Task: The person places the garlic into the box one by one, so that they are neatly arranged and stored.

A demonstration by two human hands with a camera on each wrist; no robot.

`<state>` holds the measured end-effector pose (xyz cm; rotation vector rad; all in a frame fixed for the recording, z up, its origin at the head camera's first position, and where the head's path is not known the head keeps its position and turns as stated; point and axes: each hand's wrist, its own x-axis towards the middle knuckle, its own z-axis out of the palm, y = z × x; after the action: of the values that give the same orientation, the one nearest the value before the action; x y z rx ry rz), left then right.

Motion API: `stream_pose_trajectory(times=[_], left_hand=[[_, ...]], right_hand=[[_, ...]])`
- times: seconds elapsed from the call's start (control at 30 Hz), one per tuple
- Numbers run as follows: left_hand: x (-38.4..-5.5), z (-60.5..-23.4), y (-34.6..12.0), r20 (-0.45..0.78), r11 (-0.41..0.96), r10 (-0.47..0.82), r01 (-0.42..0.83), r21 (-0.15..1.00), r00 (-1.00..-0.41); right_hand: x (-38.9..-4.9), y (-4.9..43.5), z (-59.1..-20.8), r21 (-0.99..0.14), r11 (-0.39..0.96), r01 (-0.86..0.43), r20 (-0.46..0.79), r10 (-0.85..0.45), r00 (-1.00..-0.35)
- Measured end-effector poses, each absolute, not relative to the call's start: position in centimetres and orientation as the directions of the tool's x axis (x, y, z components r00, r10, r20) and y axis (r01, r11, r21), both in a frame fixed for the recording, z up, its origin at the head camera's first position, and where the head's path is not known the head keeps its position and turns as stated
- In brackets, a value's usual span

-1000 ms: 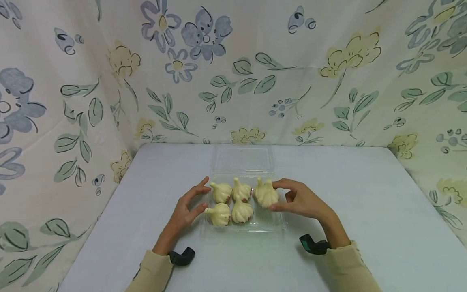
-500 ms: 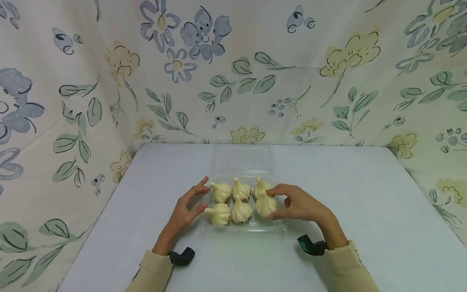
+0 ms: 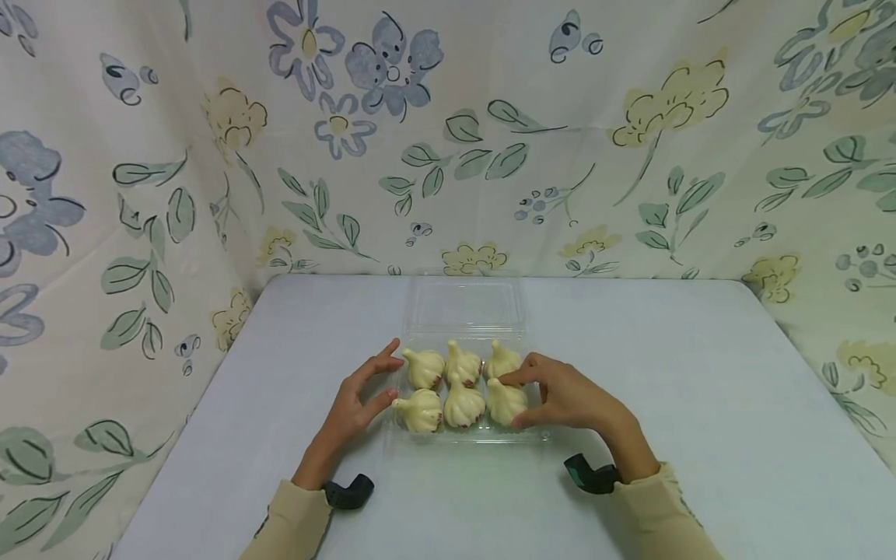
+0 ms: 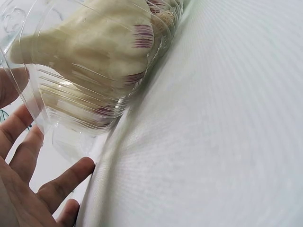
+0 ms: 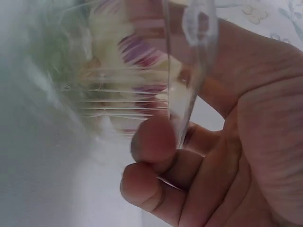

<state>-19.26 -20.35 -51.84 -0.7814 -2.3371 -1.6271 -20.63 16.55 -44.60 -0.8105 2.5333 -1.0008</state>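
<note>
A clear plastic container (image 3: 473,438) holds several pale garlic bulbs (image 3: 464,405) in two rows, their bases streaked purple in the left wrist view. My right hand (image 3: 577,395) pinches the front right garlic bulb (image 3: 505,403) between thumb and fingers, low inside the container. In the right wrist view, other fingertips (image 5: 154,139) lie against the outside of the clear wall. At the container's left side is my left hand (image 3: 358,400), its fingers spread and touching the rim. Another garlic bulb (image 4: 102,40) shows through the plastic beside that hand.
The container's hinged lid (image 3: 465,305) lies folded back, away from me. A white cloth covers the table (image 3: 700,373). Floral curtains (image 3: 483,155) hang behind and on both sides. Black wrist cameras (image 3: 350,493) sit beneath each wrist.
My right hand has brought its garlic bulb toward me and slightly left, down into the front right spot. The back right bulb has come into clearer view. My left hand stays put.
</note>
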Motion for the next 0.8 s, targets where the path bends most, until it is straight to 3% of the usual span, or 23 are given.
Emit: stream_pose_trajectory(times=[0.23,0.8], left_hand=[[-19.29,-52.0,-20.29,0.456,0.259,0.311,0.536,0.804,-0.834],[-19.44,-52.2,-20.44,0.458,0.263,0.306,0.537,0.802,-0.834]], right_hand=[[-20.61,16.41,-44.98,-0.694,0.576,-0.432,-0.056,-0.642,-0.765],[-20.6,16.23,-44.83,-0.688,0.593,-0.419,-0.064,-0.624,-0.779]])
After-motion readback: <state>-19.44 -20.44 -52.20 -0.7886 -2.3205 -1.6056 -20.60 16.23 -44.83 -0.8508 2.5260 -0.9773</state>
